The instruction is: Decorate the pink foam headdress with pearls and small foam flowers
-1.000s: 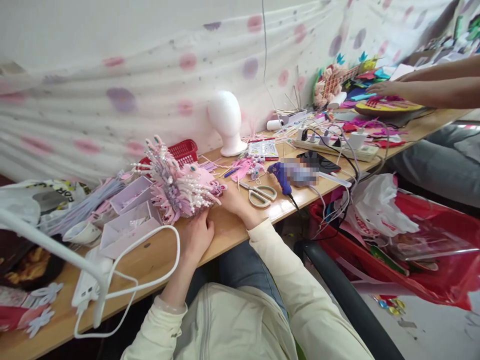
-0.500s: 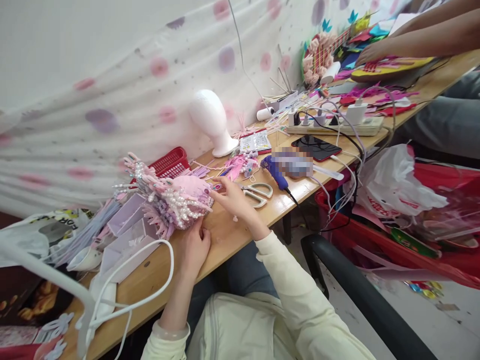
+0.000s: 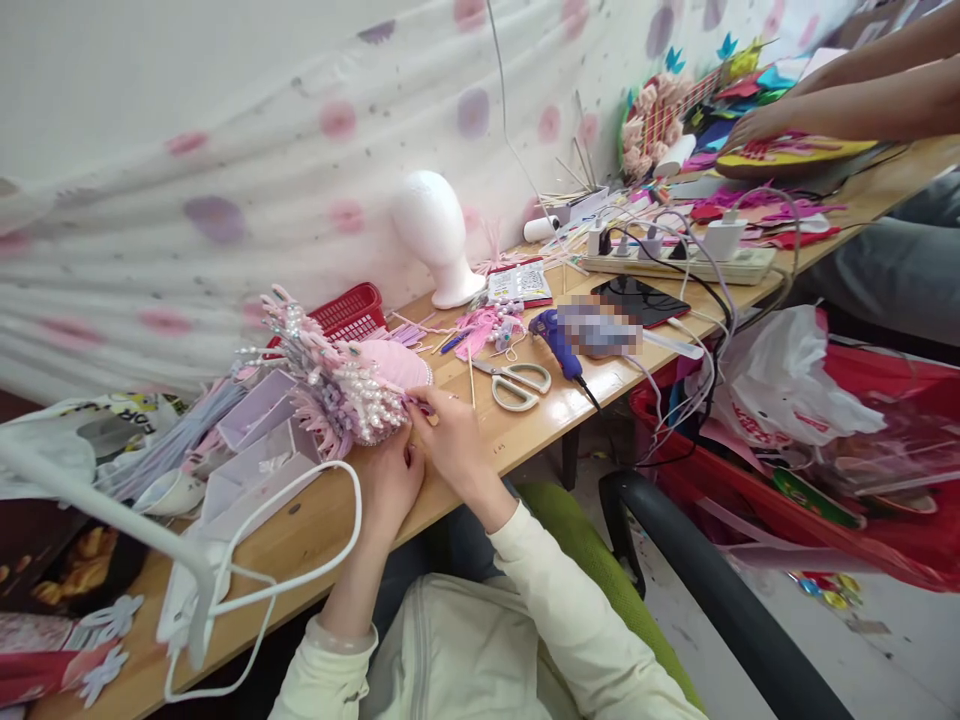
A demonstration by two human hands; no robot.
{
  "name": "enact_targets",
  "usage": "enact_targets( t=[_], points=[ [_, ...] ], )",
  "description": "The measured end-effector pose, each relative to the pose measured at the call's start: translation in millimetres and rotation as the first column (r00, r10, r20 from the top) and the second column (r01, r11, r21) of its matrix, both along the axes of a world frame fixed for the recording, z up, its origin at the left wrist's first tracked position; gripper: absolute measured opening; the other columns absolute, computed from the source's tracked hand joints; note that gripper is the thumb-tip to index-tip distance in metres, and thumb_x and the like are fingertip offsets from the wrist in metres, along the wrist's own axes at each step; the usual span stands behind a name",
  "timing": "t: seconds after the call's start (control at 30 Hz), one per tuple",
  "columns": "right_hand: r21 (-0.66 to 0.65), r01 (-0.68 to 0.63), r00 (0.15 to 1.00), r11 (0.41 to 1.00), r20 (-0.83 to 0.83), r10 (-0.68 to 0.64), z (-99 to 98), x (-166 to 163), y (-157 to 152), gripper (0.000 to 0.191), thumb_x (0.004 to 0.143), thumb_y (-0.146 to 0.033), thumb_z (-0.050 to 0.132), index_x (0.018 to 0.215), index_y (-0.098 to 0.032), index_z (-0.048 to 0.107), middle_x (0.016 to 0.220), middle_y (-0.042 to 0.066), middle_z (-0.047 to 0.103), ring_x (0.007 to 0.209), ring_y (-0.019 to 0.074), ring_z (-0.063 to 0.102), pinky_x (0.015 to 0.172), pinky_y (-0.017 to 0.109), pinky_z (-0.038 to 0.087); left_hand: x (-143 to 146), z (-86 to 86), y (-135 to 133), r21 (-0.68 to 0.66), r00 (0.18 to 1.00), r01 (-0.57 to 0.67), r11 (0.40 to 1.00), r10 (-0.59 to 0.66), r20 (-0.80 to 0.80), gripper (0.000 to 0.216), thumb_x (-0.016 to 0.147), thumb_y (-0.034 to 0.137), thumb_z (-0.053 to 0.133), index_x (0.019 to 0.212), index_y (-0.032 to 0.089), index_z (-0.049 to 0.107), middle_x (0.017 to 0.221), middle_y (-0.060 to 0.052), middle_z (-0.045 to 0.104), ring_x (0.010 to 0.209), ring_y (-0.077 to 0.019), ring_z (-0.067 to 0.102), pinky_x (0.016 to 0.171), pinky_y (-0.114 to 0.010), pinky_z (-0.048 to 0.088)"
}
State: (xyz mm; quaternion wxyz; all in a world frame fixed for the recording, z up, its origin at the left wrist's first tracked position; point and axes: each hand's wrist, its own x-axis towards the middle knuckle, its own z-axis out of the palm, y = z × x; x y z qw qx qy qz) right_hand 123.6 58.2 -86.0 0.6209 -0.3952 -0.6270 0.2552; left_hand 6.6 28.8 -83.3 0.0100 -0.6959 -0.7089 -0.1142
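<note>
- Has the pearled pink headpiece (image 3: 352, 390) over the tabletop (image 3: 521, 432), ahead-left of both hands, stretched from left crest (image 3: 283, 322) to right dome (image 3: 397, 364).
- Sets the left hand (image 3: 394, 485) against its near side, too hidden to tell any grip.
- Pinches its right rim with the right hand (image 3: 452, 435), nearer the dome.

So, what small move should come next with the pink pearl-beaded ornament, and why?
I'd probably have the right hand press gently at the near right edge of the pink pearl-beaded ornament while the left hand braces it. The right thumb and index finger are close together at that edge; the left hand is at its lower side, fingertips hidden.
</note>
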Motion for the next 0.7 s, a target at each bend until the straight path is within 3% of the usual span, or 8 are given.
enact_targets(
  t=[0.1,0.2,0.37,0.57,0.7],
  points=[
    [-0.064,0.105,0.991,0.992,0.091,-0.099,-5.7,-10.4,-11.7,0.015,0.092,-0.014,0.06,0.101,-0.019,0.071,0.098,0.007,0.076,0.094,0.0217,0.07,0.085,0.031,0.05,-0.8,-0.7,0.5,-0.026,1.0,-0.026,0.999,0.026,-0.018,0.031,0.093,0.023,0.047,0.118,0.017,0.065,0.103,-0.013,0.075,0.096,-0.0313,0.071,0.071,-0.033,0.048],
    [-0.144,0.132,0.981,0.981,0.158,-0.109,-7.8,-13.0,-17.8,0.015,0.092,-0.012,0.058,0.096,-0.02,0.07,0.094,0.007,0.076,0.09,0.0227,0.07,0.08,0.032,0.049,-0.6,-0.9,0.4,-0.034,0.999,-0.039,0.999,0.038,-0.031,0.024,0.093,0.024,0.047,0.105,0.017,0.067,0.1,-0.013,0.075,0.094,-0.0315,0.071,0.068,-0.033,0.047],
    [-0.18,0.091,0.993,0.979,0.086,-0.076,-10.3,-9.6,-17.2,0.017,0.09,-0.012,0.056,0.094,-0.023,0.068,0.093,0.005,0.074,0.088,0.0219,0.069,0.08,0.033,0.05,2.6,3.3,-1.5,-0.047,0.999,-0.042,0.998,0.041,-0.029,0.026,0.093,0.022,0.045,0.103,0.017,0.068,0.098,-0.013,0.075,0.098,-0.0311,0.071,0.072,-0.033,0.047],
    [-0.076,-0.021,0.994,0.997,-0.105,0.013,-9.3,-0.9,-12.2,0.026,0.087,-0.014,0.059,0.112,-0.022,0.064,0.11,0.009,0.073,0.105,0.023,0.068,0.095,0.038,0.051,3.0,4.2,-2.8,-0.028,1.0,-0.022,0.999,0.022,0.003,0.037,0.094,0.022,0.046,0.125,0.017,0.065,0.106,-0.014,0.075,0.103,-0.0319,0.07,0.077,-0.034,0.05],
    [-0.059,-0.098,0.961,0.993,-0.266,0.08,-7.2,15.3,-6.0,0.038,0.085,-0.022,0.062,0.123,-0.02,0.057,0.119,0.011,0.07,0.11,0.0213,0.068,0.096,0.037,0.054,1.6,-0.4,-2.3,0.021,0.999,0.001,1.0,-0.002,0.033,0.049,0.092,0.018,0.047,0.141,0.016,0.056,0.108,-0.013,0.075,0.105,-0.0305,0.069,0.085,-0.036,0.051]
  ],
)
